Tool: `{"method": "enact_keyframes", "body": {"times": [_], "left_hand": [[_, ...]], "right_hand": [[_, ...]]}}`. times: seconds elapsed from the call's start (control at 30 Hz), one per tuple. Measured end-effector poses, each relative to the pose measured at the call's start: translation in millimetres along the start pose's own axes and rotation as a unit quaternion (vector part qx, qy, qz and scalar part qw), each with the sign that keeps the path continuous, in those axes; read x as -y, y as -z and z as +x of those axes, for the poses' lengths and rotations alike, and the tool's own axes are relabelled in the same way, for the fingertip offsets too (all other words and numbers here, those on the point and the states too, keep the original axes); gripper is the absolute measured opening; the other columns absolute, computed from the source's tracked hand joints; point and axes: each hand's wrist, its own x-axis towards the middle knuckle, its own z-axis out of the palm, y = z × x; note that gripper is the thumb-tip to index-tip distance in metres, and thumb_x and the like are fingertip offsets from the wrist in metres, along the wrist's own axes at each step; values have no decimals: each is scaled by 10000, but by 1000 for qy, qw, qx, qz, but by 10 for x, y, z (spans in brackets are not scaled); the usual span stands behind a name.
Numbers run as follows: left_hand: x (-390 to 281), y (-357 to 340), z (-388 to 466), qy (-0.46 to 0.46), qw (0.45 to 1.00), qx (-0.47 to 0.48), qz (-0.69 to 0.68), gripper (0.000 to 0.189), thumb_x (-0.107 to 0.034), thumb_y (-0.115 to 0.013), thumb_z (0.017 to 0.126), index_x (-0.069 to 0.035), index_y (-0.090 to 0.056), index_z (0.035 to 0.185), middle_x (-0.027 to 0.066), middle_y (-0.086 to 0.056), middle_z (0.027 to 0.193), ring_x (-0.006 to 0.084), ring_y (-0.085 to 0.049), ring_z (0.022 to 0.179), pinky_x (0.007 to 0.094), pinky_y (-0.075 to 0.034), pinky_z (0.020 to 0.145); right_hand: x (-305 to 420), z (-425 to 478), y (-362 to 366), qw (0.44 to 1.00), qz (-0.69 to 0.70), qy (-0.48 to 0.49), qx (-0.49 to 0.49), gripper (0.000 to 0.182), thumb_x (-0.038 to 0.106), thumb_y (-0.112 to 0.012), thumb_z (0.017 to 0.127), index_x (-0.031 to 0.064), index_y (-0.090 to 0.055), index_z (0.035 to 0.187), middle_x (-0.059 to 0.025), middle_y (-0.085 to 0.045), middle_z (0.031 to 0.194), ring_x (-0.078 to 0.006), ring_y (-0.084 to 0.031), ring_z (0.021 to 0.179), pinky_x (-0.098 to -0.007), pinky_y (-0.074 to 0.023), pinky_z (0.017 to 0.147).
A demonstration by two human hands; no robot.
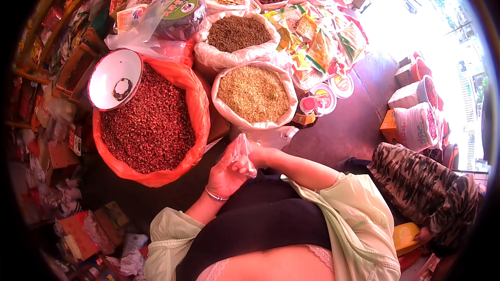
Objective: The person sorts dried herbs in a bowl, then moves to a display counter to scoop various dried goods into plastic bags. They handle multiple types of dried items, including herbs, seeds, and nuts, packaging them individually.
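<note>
My left hand (227, 175), with a bracelet at the wrist, has its fingers curled around a thin clear plastic bag (243, 149) in front of my body. Close against it is my right hand (256, 154), its fingers largely hidden behind the bag and left hand, so its grip is unclear. Just beyond the hands stands an open white sack (291, 115) of yellowish seeds (254, 93). To the left, a large red plastic-lined sack (201, 140) holds dark red peppercorn-like spice (146, 132). A white enamel bowl (105, 74) rests tilted on that spice.
Farther back are a sack of brown seeds (239, 33), a wrapped dark round cake (181, 13) and piled packets (312, 39). Tubs (325, 95) and a red-capped bottle (308, 104) stand right of the seeds. A person in a camouflage top (422, 187) holds a yellow scoop-like container (405, 236).
</note>
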Motion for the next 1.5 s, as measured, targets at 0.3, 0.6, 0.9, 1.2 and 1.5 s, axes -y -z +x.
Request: {"method": "enact_keyframes", "body": {"times": [0.3,0.6,0.9,1.2,1.5], "left_hand": [[-189,272,-182,-55,997,-45,-27,562,-336,-548,904,-157,-349,1399,-43,-278,663,126,-386,662,337,-403,785],[-164,354,-219,-51,998,-28,-32,560,-331,-536,914,-150,-338,1406,-38,-282,649,134,-403,669,348,-416,791],[-187,344,-246,-49,998,-25,-16,538,-335,-529,911,-150,-376,1392,-44,-284,640,123,-379,656,322,-373,753],[-194,355,-243,-54,998,-25,-22,561,-342,-536,908,-147,-352,1400,-44,-278,644,123,-386,657,330,-388,762],[-216,327,-206,-47,998,-7,-35,585,-338,-553,903,-141,-326,1405,-41,-292,660,133,-403,660,349,-410,776]], "right_hand": [[467,79,692,987,33,-149,-42,182,112,-587,880,37,-651,1033,-104,-668,909,-176,-648,811,-316,-517,750],[-383,255,1036,855,-429,-97,-275,400,268,-629,846,81,-536,1186,-172,-575,1090,-368,-602,868,-410,-503,759],[-516,270,1172,911,-203,-139,-332,206,154,-607,841,60,-620,1024,-170,-611,846,-260,-607,691,-372,-488,602],[397,209,847,973,104,-208,10,269,187,-629,852,52,-619,1085,-33,-652,828,-124,-593,717,-290,-490,654],[-26,174,-32,990,113,-70,50,362,81,-623,774,51,-589,1133,-142,-657,1007,-291,-622,938,-379,-479,836]]}}
